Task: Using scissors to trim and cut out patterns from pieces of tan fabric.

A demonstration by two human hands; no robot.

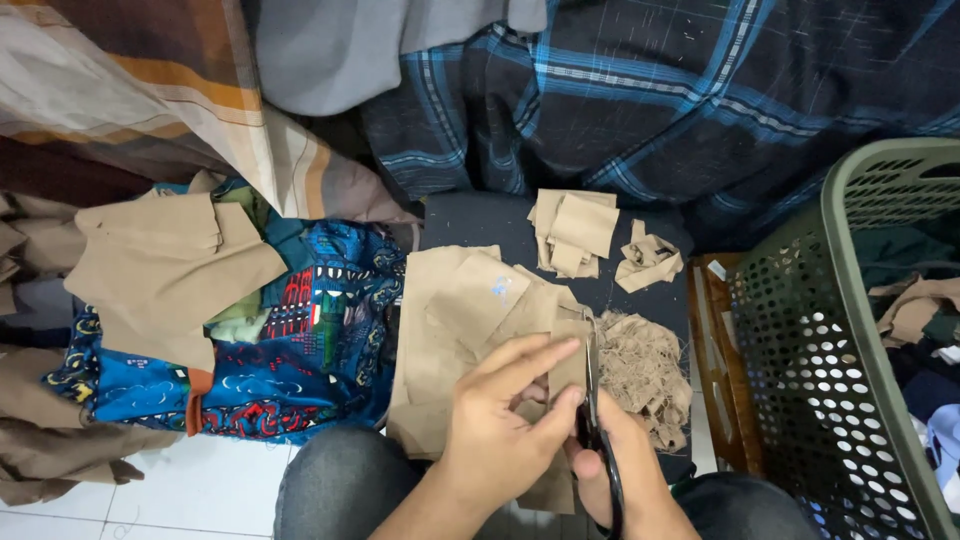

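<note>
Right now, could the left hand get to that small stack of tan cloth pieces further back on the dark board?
Probably yes: the left hand holds tan fabric, and nothing stands between it and the stack.

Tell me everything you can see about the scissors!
The scissors have dark handles and thin blades that look like metal. They point up and away from the person, held in the right hand, whose fingers hide most of the handles. The blades run along the edge of a tan fabric piece that the left hand pinches. How far the blades are open cannot be told.
</note>
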